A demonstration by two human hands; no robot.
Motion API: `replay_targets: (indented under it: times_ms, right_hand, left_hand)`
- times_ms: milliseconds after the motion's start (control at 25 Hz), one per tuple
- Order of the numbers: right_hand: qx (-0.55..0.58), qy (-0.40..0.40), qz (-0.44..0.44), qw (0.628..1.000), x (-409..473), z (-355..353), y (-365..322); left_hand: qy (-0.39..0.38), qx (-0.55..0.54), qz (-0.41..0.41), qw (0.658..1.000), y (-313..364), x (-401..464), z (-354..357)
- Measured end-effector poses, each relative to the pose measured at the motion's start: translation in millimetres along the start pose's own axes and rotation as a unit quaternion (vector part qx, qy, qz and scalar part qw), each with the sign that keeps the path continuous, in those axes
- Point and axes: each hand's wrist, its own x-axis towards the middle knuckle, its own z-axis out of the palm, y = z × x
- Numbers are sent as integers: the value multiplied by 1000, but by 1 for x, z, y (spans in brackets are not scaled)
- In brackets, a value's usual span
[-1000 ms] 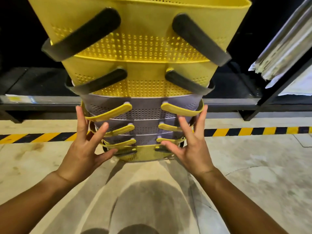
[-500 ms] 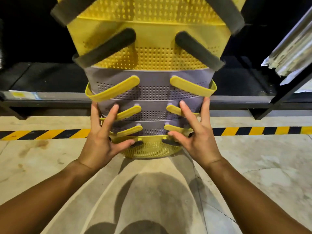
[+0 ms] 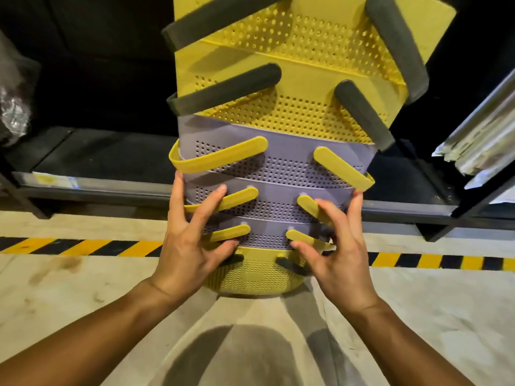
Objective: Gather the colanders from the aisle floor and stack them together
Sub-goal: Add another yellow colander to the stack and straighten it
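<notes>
Both hands clasp the nested stack of colanders (image 3: 276, 174) low down: left hand (image 3: 189, 240) and right hand (image 3: 337, 254), each grip with fingers curled around its sides. It stands on the aisle floor (image 3: 55, 288), before the hazard stripe (image 3: 83, 246) and shelf (image 3: 97, 185).

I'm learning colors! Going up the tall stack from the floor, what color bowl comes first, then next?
Yellow colander with dark handles → three grey colanders with yellow handles → two big yellow colanders with dark handles. The left hand and right hand grip the lower ones.

left hand (image 3: 186, 247) | right hand (image 3: 338, 256) | both grip colander stack (image 3: 274, 174)
</notes>
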Motion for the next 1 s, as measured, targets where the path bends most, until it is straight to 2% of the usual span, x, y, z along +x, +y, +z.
replay_targets:
  times_ms: [240,520,720,1000]
  right_hand:
    - [-3,32,-63,997,57,-25,-31]
    - [-13,40,-94,995,148,-36,-56]
    - [23,32,-85,996,206,-6,-51]
    - [41,12,-64,997,267,50,-16]
  left_hand:
    - [48,-16,36,998,17,56,-27]
    - [59,-12,45,997,22,140,-59]
    - [52,0,27,998,-6,195,-65]
    - [61,-14,-23,998,-74,236,-37]
